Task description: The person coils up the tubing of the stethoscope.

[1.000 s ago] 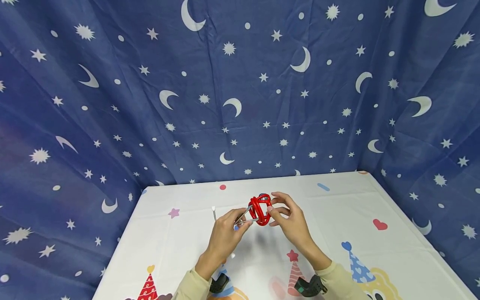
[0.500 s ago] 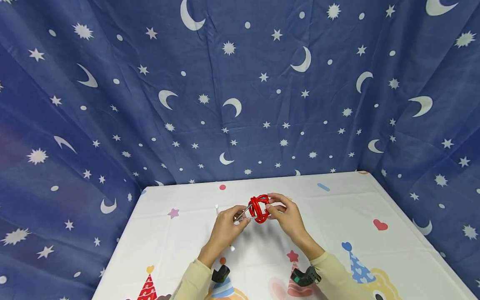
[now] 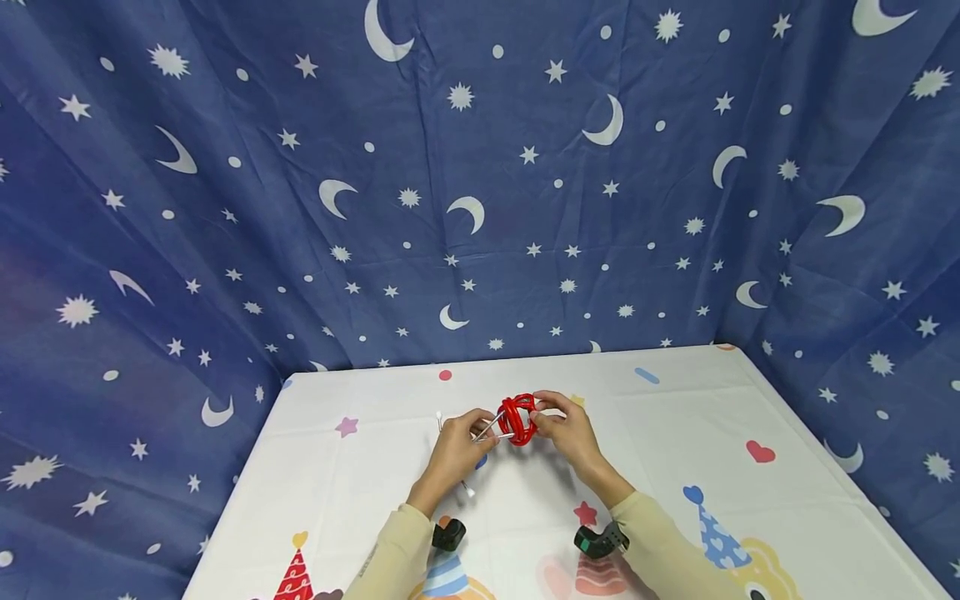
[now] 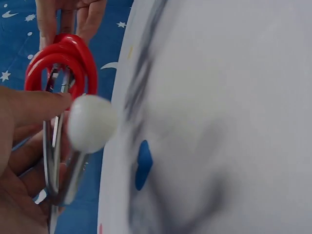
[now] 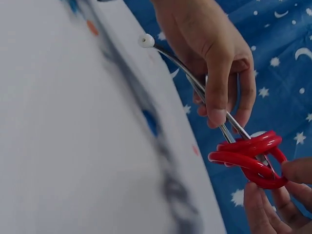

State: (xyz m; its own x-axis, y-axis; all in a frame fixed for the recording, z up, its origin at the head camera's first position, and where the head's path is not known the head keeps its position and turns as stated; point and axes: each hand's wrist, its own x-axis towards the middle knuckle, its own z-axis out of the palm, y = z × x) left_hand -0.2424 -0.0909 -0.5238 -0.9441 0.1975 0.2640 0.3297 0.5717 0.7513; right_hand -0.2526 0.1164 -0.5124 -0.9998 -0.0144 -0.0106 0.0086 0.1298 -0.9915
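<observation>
Both hands hold a stethoscope just above the table, its red tubing (image 3: 517,419) wound into a tight bundle. My left hand (image 3: 452,450) grips the metal ear tubes (image 5: 199,87), thumb pressed along them. White ear tips stick out beyond that hand; one ear tip (image 4: 91,123) looms large in the left wrist view, and another ear tip (image 5: 146,41) shows in the right wrist view. At the bundle's far end, my right hand (image 3: 572,433) pinches the red loops between thumb and fingers. The metal tubes run into the wound loops. I cannot make out the chest piece.
A white cloth with printed party hats, stars and hearts covers the table (image 3: 360,483). Behind and at the sides hangs a blue curtain (image 3: 480,283) with moons and stars. Each wrist wears a small black camera (image 3: 448,535).
The right fingers have closed in on the red bundle. A dark part at the bundle's top, visible a second ago, is out of sight. The right hand has shifted slightly left.
</observation>
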